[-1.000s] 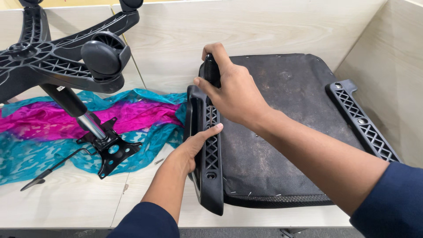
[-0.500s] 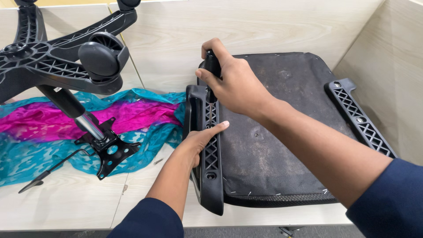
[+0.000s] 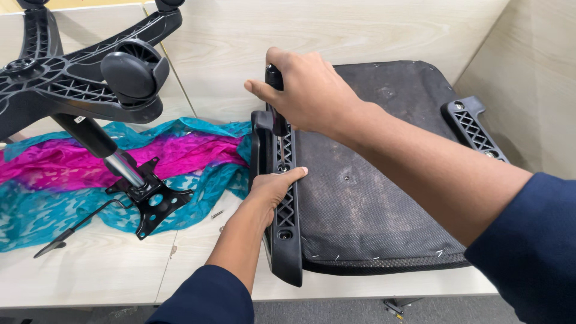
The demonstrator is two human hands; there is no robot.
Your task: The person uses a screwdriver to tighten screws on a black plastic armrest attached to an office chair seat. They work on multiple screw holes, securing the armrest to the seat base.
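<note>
While the seat (image 3: 372,174) lies upside down on the tabletop (image 3: 108,270), a screwdriver (image 3: 277,108) is held upright over the left armrest bracket (image 3: 282,198), which runs along the seat's left edge. The right hand (image 3: 312,90) is closed in a fist round the black handle, and the shaft comes down into the bracket's ribbed top. The left hand (image 3: 273,189) is pressed against the bracket just below the tool, fingers curled over its inner edge and thumb on the outer side, so it grips the bracket rather than lying flat.

Compared with a second ago, the right hand has been raised and shifted toward the seat's far edge, and the handle has been brought more upright; the left hand has been kept at almost the same spot. This is judged to mean that a fastener in the bracket is being turned.

The tip of the tool and whatever it meets are hidden among the ribs. Left of the seat, a chair base (image 3: 78,78) with a caster lies tipped over a pink and teal cloth (image 3: 72,180); its far arms are cut off by the frame. A small screw (image 3: 216,213) lies between cloth and seat. The right bracket (image 3: 474,129) is partly hidden behind the forearm.
</note>
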